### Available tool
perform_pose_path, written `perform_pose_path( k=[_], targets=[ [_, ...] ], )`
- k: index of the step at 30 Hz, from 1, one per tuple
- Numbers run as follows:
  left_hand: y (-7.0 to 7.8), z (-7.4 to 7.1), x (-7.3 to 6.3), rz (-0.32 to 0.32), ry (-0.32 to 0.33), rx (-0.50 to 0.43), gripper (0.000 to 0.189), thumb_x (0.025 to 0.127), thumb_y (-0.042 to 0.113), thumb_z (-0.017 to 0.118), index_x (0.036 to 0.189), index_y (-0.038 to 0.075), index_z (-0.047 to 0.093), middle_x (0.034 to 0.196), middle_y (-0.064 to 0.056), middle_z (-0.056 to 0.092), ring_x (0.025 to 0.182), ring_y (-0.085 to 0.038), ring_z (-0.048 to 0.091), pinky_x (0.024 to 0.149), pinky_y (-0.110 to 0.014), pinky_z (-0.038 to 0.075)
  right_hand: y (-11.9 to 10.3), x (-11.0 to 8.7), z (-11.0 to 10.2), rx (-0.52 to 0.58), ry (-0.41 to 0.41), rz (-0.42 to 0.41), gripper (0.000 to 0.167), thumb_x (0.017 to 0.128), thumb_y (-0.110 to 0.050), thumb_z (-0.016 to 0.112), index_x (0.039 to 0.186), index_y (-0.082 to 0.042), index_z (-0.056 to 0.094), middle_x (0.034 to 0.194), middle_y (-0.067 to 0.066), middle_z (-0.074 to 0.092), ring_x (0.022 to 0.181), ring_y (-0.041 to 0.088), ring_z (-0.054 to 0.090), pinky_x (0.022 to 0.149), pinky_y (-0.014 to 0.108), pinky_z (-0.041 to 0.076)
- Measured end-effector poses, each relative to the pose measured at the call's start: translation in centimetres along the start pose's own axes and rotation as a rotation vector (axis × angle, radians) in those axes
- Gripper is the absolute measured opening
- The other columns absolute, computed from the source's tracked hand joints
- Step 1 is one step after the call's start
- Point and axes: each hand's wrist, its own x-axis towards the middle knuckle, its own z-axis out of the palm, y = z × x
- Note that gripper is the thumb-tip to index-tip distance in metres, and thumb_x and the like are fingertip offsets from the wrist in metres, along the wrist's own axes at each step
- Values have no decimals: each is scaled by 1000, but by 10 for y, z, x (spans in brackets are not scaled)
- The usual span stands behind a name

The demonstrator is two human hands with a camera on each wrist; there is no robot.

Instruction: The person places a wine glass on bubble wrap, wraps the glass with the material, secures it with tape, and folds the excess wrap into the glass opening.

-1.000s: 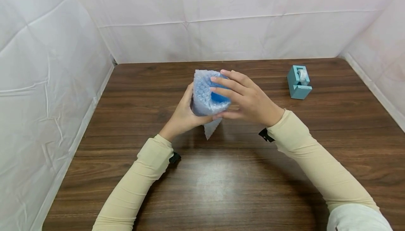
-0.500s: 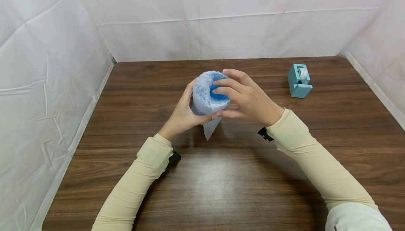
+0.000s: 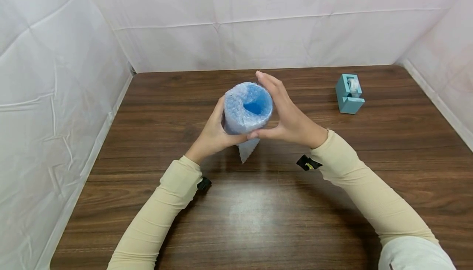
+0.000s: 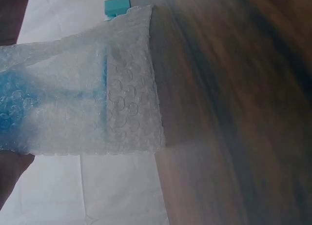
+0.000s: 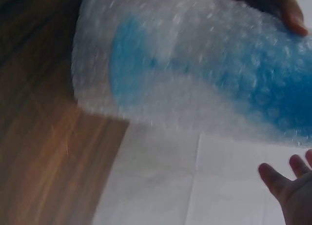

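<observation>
A sleeve of bubble wrap (image 3: 240, 116) stands upright between the hands, its round upper end facing the head camera with a dark blue hollow inside. Through the wrap, the right wrist view shows a blue stemmed glass (image 5: 287, 95) with a bowl, thin stem and flat foot. My left hand (image 3: 211, 137) grips the wrapped glass from the left, its fingers hidden behind. My right hand (image 3: 295, 123) is spread at the right side, thumb tip at the near side of the wrap by the left thumb, other fingers lifted off. A pointed wrap corner (image 3: 246, 148) hangs below.
A teal tape dispenser (image 3: 349, 99) with a clear roll stands at the back right of the dark wooden table (image 3: 155, 114). White sheeting (image 3: 273, 44) rises behind the table and along both sides.
The right fingers have drawn out of the wrap's upper end and straightened, moving back and right. The wrap's rim has become rounder, folded in at the left. The left hand holds its place.
</observation>
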Motion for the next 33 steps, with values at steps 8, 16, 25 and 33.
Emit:
perform_pose_path(
  k=[8, 16, 25, 33],
  targets=[
    [2, 0, 0, -4, -32, -22, 104, 71, -3, 80, 152, 13, 16, 150, -10, 29, 134, -23, 32, 109, -51, 33, -2, 1, 3, 233, -13, 150, 122, 67, -27, 88, 154, -2, 5, 155, 16, 29, 142, 25, 31, 114, 32, 29],
    [4, -11, -2, 56, -74, 0, 106, 77, 34, 81, 155, 25, 10, 158, 3, 21, 141, -17, 28, 112, -50, 29, -4, -1, 1, 264, 10, 207, 122, 61, 5, 87, 155, -8, 10, 150, 15, 35, 133, 24, 42, 103, 46, 43],
    [18, -38, -13, 336, 56, 71, 83, 91, 61, 50, 151, 9, 27, 157, -11, 28, 144, -33, 27, 117, -49, 22, -2, -4, 2, 286, 19, 219, 120, 64, 2, 87, 155, -9, 11, 150, 16, 35, 133, 23, 43, 99, 47, 45],
    [24, -38, -13, 441, -62, 387, 84, 87, 65, 53, 154, 27, 21, 160, -9, 22, 147, -33, 19, 118, -54, 13, 0, -2, 2, 323, 11, 222, 120, 65, 0, 87, 156, -11, 10, 148, 15, 36, 131, 20, 44, 103, 31, 44]
  ],
)
